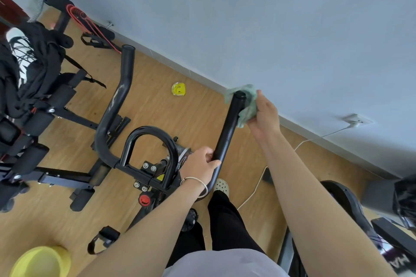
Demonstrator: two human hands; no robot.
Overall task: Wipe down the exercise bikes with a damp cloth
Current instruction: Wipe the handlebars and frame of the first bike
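Both bare forearms reach forward from the bottom of the view over the exercise bike [144, 171], a black machine with glossy tubular handlebars, silver bolts at the clamp and a red knob [144, 199] on the stem just below the left wrist. On that wrist sits a thin silver bangle [198, 181]. Curled shut, the left hand [200, 164] grips the lower end of the right handlebar [228, 128], a straight black tube that rises away from it toward the right hand [263, 114]. That hand is closed around a crumpled pale green cloth [246, 105], pressing it against the far tip of the same bar, so the cloth bunches around the tube's end cap. To the left of the left hand, the other handlebar arm curves up and away, with pale smears along its shiny paint, and a looped centre grip stands between the two arms. Beyond both hands, a yellow smiley sticker [178, 89] lies on the wooden floor [157, 101] near the wall.
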